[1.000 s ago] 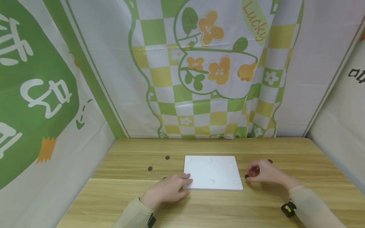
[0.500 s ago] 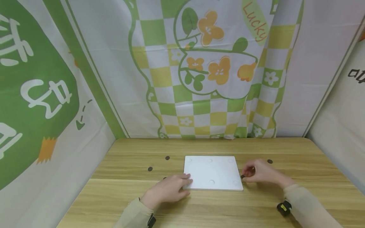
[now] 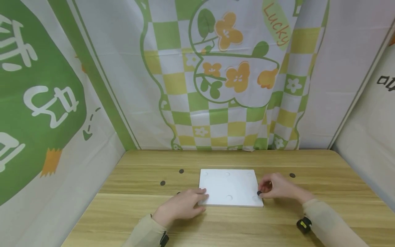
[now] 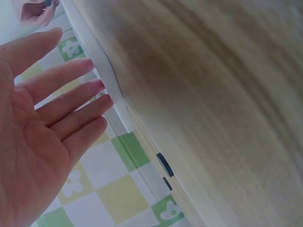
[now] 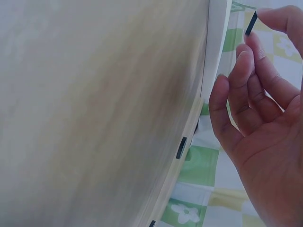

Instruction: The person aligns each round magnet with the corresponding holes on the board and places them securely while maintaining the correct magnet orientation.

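Observation:
A white rectangular board (image 3: 236,185) with several shallow round recesses lies on the table. My left hand (image 3: 183,203) rests on its left edge, fingers fairly straight and spread in the left wrist view. Between thumb and index finger, my right hand (image 3: 279,187) pinches a thin black disc (image 3: 259,193). That disc, edge-on in the right wrist view (image 5: 251,22), is over the board's right edge, close to the front-right recess (image 3: 255,198). The remaining right fingers are bent and hold nothing.
Two black discs, a farther one (image 3: 181,171) and a nearer one (image 3: 162,183), lie left of the board, with another (image 3: 178,193) partly hidden behind my left hand. Beyond my right hand lies one more disc (image 3: 292,175). A patterned curtain (image 3: 210,116) hangs behind the wooden table (image 3: 231,226).
My right hand has moved left with the black disc, from beside the board to over its right edge. The left hand has stayed in place.

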Available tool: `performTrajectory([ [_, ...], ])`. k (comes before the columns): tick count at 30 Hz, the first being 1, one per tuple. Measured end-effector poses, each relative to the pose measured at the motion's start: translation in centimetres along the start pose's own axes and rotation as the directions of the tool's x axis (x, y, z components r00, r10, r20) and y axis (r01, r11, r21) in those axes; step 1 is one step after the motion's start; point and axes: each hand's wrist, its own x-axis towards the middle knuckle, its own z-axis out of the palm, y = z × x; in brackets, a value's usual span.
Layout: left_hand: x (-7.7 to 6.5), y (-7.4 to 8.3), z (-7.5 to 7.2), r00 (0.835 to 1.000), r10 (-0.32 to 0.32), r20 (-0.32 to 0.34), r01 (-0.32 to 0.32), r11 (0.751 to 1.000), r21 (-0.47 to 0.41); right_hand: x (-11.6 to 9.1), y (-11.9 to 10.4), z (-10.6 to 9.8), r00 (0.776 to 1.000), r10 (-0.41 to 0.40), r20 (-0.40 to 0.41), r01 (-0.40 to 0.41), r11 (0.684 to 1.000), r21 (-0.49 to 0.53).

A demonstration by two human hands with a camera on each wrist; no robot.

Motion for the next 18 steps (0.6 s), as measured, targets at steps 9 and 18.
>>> performTrajectory([
  [9,-0.05,0.01,0.03,1.0,0.002,-0.007,-0.002,1.0,-0.006,0.51,0.28,0.51,1.0,0.007,0.03,-0.007,1.0,0.007],
  [18,-0.03,0.04,-0.04,1.0,-0.002,-0.005,0.002,1.0,-0.004,0.89,0.3,0.66,0.998,0.004,0.057,-0.003,1.0,-0.015],
])
